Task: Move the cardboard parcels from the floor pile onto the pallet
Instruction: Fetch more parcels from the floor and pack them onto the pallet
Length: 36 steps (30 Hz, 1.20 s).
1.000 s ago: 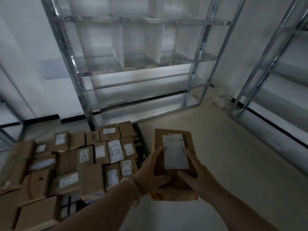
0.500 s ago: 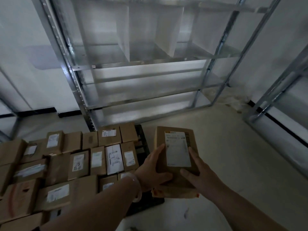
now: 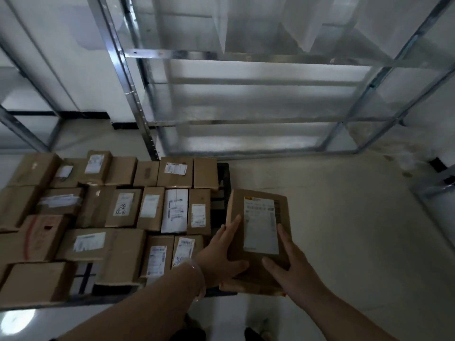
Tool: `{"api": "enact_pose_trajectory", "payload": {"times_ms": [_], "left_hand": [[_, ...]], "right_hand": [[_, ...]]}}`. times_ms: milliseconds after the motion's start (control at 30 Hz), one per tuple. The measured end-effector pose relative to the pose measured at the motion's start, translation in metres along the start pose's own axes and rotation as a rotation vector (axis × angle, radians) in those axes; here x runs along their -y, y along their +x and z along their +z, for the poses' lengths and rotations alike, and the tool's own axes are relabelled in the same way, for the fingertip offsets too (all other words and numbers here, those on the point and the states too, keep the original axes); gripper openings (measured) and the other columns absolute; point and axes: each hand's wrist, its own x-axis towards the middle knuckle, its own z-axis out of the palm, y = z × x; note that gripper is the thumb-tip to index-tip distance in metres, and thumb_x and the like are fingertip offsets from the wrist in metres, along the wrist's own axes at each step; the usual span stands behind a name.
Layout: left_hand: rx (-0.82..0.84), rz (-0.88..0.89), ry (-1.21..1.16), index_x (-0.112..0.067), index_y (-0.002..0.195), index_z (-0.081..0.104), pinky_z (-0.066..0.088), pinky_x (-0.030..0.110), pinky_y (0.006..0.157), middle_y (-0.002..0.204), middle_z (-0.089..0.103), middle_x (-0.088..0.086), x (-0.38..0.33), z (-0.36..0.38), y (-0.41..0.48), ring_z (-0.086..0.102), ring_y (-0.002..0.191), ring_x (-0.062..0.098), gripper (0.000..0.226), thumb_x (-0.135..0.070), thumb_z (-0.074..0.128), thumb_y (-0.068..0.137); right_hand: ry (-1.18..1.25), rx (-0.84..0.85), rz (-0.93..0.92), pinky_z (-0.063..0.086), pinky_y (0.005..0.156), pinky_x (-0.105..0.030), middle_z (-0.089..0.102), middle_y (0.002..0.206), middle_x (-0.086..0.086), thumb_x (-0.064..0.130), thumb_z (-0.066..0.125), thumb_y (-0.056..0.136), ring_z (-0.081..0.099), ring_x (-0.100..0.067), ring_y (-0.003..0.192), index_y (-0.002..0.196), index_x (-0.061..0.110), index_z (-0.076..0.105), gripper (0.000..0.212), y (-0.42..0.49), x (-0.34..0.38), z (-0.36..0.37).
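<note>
Over the right edge of the pallet (image 3: 222, 172), a person is holding one cardboard parcel (image 3: 257, 260) between both hands, its white label (image 3: 261, 225) facing up. The left hand (image 3: 221, 253) is clasping the parcel's left side, thumb lying across the near end of the top face and forefinger stretching along the edge. The right hand (image 3: 294, 265) is mirroring it on the right side. The other fingers are hiding beneath the cardboard, so how they are curling cannot be told. A second brown edge is showing under the parcel's near end; whether that is another parcel being carried is unclear.

A second ago the parcel was hanging over bare floor (image 3: 344, 217), clearly to the right of the pallet. Now the person is standing closer, and the parcel's left side is overlapping the dark uncovered strip along the pallet's right edge. The carry is therefore nearly finishing and the set-down is probably coming next.

Stacked parcels (image 3: 123, 207) are already filling the pallet from its left edge across to that strip, packed side by side with labels up. The strip is looking narrow, so the parcel may be needing to go on top of its neighbours or stand tight against them. If it is going down half off the edge, it is risking a tip onto the floor. A metal shelving rack (image 3: 246, 94) is standing behind the pallet's far edge, well clear of the hands.
</note>
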Motion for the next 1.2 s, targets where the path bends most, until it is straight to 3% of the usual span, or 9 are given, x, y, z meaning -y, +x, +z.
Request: {"api": "enact_pose_trajectory", "payload": {"times_ms": [100, 233, 367, 500, 633, 800, 967, 1100, 1200], "left_hand": [[-0.116, -0.085, -0.102, -0.058, 0.148, -0.005, 0.040, 0.044, 0.112, 0.162, 0.005, -0.007, 0.011, 0.022, 0.010, 0.025, 0.143, 0.022, 0.101, -0.027, 0.071, 0.088], [-0.231, -0.152, -0.224, -0.061, 0.145, -0.004, 0.032, 0.022, 0.105, 0.159, 0.000, -0.012, 0.039, 0.063, 0.035, 0.019, 0.137, 0.010, 0.099, -0.027, 0.070, 0.089], [-0.325, -0.227, -0.242, -0.065, 0.136, 0.004, 0.042, 0.009, 0.091, 0.148, 0.010, -0.012, 0.088, 0.096, 0.066, 0.029, 0.126, 0.007, 0.087, -0.029, 0.068, 0.090], [-0.356, -0.240, -0.206, -0.063, 0.135, 0.008, 0.044, 0.024, 0.107, 0.145, 0.016, -0.014, 0.161, 0.115, 0.105, 0.031, 0.129, 0.006, 0.081, -0.029, 0.067, 0.091], [-0.376, -0.292, -0.176, -0.060, 0.139, 0.005, 0.043, 0.029, 0.109, 0.151, 0.013, -0.021, 0.237, 0.132, 0.148, 0.029, 0.133, 0.005, 0.081, -0.027, 0.064, 0.093], [-0.379, -0.384, 0.024, -0.045, 0.152, -0.008, 0.023, 0.039, 0.121, 0.161, -0.006, -0.017, 0.322, 0.155, 0.193, 0.012, 0.148, 0.016, 0.095, -0.041, 0.065, 0.091], [-0.377, -0.447, 0.280, -0.038, 0.153, -0.015, 0.010, 0.038, 0.122, 0.161, -0.022, -0.004, 0.382, 0.178, 0.226, -0.003, 0.150, 0.024, 0.095, -0.055, 0.056, 0.092], [-0.347, -0.425, 0.528, -0.030, 0.155, -0.015, 0.005, 0.035, 0.122, 0.158, -0.031, 0.008, 0.412, 0.188, 0.238, -0.008, 0.150, 0.027, 0.088, -0.057, 0.045, 0.096], [-0.309, -0.409, 0.626, -0.024, 0.157, -0.011, 0.004, 0.036, 0.122, 0.154, -0.036, 0.008, 0.420, 0.191, 0.240, -0.008, 0.150, 0.028, 0.082, -0.055, 0.038, 0.098]], "right_hand": [[-0.049, 0.093, 0.001, 0.033, 0.115, -0.040, 0.018, 0.160, 0.012, 0.051, 0.067, 0.088, 0.029, -0.016, 0.142, 0.132, 0.073, -0.005, 0.087, 0.022, -0.018, -0.005], [-0.121, 0.188, -0.035, 0.028, 0.118, -0.039, 0.017, 0.160, 0.013, 0.051, 0.067, 0.088, 0.024, -0.011, 0.143, 0.126, 0.076, -0.009, 0.088, 0.057, -0.054, -0.004], [-0.126, 0.249, -0.007, 0.028, 0.119, -0.037, 0.014, 0.160, 0.015, 0.049, 0.067, 0.089, 0.023, -0.011, 0.144, 0.128, 0.074, -0.009, 0.089, 0.096, -0.105, 0.028], [-0.104, 0.227, 0.037, 0.024, 0.120, -0.035, 0.011, 0.162, 0.014, 0.046, 0.069, 0.088, 0.020, -0.011, 0.146, 0.130, 0.070, -0.009, 0.092, 0.138, -0.167, 0.087], [-0.088, 0.216, 0.077, 0.023, 0.118, -0.034, 0.010, 0.161, 0.016, 0.045, 0.069, 0.088, 0.020, -0.010, 0.144, 0.129, 0.070, -0.011, 0.094, 0.187, -0.230, 0.152], [-0.100, 0.252, 0.022, 0.026, 0.116, -0.031, 0.007, 0.161, 0.017, 0.042, 0.069, 0.089, 0.022, -0.006, 0.140, 0.133, 0.065, -0.012, 0.095, 0.241, -0.295, 0.220], [-0.128, 0.231, -0.045, 0.026, 0.116, -0.030, 0.004, 0.163, 0.013, 0.040, 0.068, 0.091, 0.016, -0.011, 0.147, 0.133, 0.060, -0.021, 0.100, 0.271, -0.338, 0.273], [-0.153, 0.214, -0.066, 0.021, 0.118, -0.029, -0.005, 0.164, 0.010, 0.041, 0.066, 0.092, 0.008, -0.011, 0.150, 0.134, 0.049, -0.031, 0.106, 0.284, -0.360, 0.307], [-0.177, 0.194, -0.076, 0.022, 0.119, -0.031, -0.011, 0.164, 0.008, 0.046, 0.063, 0.093, 0.001, -0.012, 0.152, 0.132, 0.045, -0.039, 0.109, 0.287, -0.373, 0.323]]}}
